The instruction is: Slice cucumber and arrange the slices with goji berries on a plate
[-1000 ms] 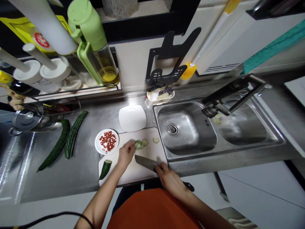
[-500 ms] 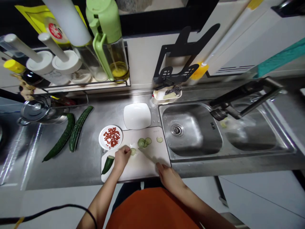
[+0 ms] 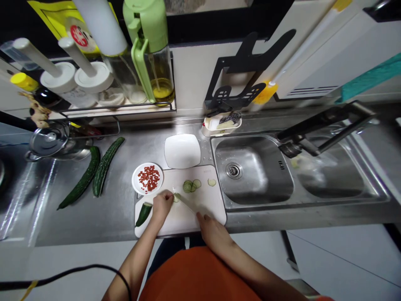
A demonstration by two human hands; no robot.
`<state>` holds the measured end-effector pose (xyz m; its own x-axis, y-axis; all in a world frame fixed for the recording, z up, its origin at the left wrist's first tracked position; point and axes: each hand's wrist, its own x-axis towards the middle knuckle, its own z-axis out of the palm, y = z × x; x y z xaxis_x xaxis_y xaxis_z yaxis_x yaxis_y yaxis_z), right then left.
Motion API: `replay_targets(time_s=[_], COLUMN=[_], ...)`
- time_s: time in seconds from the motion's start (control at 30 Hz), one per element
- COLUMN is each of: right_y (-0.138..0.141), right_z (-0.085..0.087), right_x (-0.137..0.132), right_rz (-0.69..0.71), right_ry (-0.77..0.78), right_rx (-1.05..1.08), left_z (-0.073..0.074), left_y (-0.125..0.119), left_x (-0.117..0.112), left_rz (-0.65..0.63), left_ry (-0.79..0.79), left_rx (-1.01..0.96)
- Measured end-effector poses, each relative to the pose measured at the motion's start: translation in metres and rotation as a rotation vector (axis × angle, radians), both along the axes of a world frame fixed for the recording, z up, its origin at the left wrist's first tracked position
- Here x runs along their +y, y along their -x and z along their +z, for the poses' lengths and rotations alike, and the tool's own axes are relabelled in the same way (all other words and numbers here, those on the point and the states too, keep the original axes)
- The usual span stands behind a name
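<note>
On the white cutting board (image 3: 206, 205), my left hand (image 3: 161, 205) presses down on a cucumber piece (image 3: 143, 213) whose dark end sticks out to the left. My right hand (image 3: 210, 228) grips a knife (image 3: 187, 202), its blade angled up-left with the tip right beside my left fingers. A freshly cut slice (image 3: 177, 197) lies at the blade. Several cucumber slices (image 3: 191, 185) lie farther back on the board, and one more slice (image 3: 212, 182) sits near the board's right edge.
A small plate of red bits (image 3: 148, 178) and an empty white square plate (image 3: 182, 151) sit behind the board. Two whole cucumbers (image 3: 94, 171) lie to the left beside a pot lid (image 3: 49, 142). A double sink (image 3: 253, 171) with faucet (image 3: 316, 125) is on the right.
My left hand pulled back from the slice pile to the cucumber piece. The knife swung from lying flat near the board's front to cutting beside my left fingers.
</note>
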<state>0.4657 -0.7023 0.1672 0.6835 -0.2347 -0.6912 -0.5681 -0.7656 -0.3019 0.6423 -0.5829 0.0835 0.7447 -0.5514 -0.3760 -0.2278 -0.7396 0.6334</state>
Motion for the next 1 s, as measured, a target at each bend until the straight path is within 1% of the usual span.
replay_targets(time_s=[0.4,0.7,0.83,1.0], right_y=[0.0017,0.0013,0.0014,-0.0033], right_z=[-0.0052,-0.0047,-0.0054,-0.0004], right_x=[0.0026,0.0029,0.0025,0.0026], right_rz=[-0.012,-0.012,-0.011,-0.011], right_ry=[-0.006,-0.004,-0.008,-0.006], right_rx=[0.001,-0.005,0.0,0.021], left_z=[-0.0024,0.0013,0.0005,0.0004], left_y=[-0.0018,-0.0028,-0.003,-0.0034], left_x=[-0.0001,-0.0019,-0.0017,-0.0015], left_rz=[0.007,0.003,0.002,0.0], left_ry=[-0.011,-0.022,-0.017,-0.023], left_rx=[0.015,0.018,0.017,0.016])
